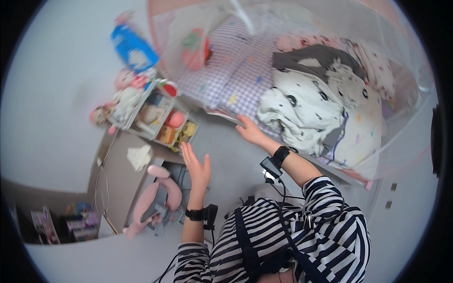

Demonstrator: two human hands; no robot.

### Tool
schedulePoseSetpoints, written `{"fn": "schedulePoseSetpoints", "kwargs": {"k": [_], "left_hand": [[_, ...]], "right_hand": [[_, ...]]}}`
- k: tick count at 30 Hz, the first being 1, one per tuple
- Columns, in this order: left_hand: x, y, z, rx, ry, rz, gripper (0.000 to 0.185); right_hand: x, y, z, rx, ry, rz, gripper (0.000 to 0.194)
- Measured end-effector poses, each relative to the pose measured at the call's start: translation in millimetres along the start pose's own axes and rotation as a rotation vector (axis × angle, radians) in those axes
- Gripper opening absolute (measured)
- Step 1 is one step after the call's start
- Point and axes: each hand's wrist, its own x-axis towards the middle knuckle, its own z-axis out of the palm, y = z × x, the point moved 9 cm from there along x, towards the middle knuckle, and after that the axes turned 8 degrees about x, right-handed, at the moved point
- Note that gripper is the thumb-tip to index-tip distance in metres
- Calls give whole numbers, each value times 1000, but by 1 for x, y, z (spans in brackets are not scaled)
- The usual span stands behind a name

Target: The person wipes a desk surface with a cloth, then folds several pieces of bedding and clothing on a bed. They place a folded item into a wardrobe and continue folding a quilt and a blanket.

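Observation:
My left hand [195, 166] is raised with its fingers apart and nothing in it, in front of a white storage rack [155, 136] filled with toys. My right hand [252, 131] reaches to the near edge of a bed, over the border of a purple checked sheet [244, 90]; whether its fingertips touch the edge I cannot tell. Nothing shows in its grasp. Beyond it on the bed lies a crumpled white blanket with black prints [304, 102], with a grey cloth [320, 58] behind it. A strawberry-shaped cushion [195, 49] lies near the bed's far left corner.
A sheer bed net [400, 138] with pink trim surrounds the bed. Plush toys and dolls [127, 99] crowd the rack's top, beside a blue packet [134, 47]. A pink padded chair [145, 201] stands by a desk [115, 177] bearing a white cloth [139, 157] and a cable.

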Motion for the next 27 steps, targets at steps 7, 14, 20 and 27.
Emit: {"fn": "schedulePoseSetpoints", "kwargs": {"k": [7, 14, 20, 27], "left_hand": [[58, 55, 215, -290, -404, -64, 64], [58, 116, 386, -265, -824, -61, 59], [48, 186, 462, -253, -925, 300, 59], [51, 218, 451, -282, -914, 523, 60]], "right_hand": [[-106, 178, -215, 238, 558, 509, 47], [-293, 284, -295, 211, 1079, 914, 65], [-324, 354, -298, -16, 1181, 1140, 106], [-299, 387, -352, -547, 1090, 1190, 65]]}}
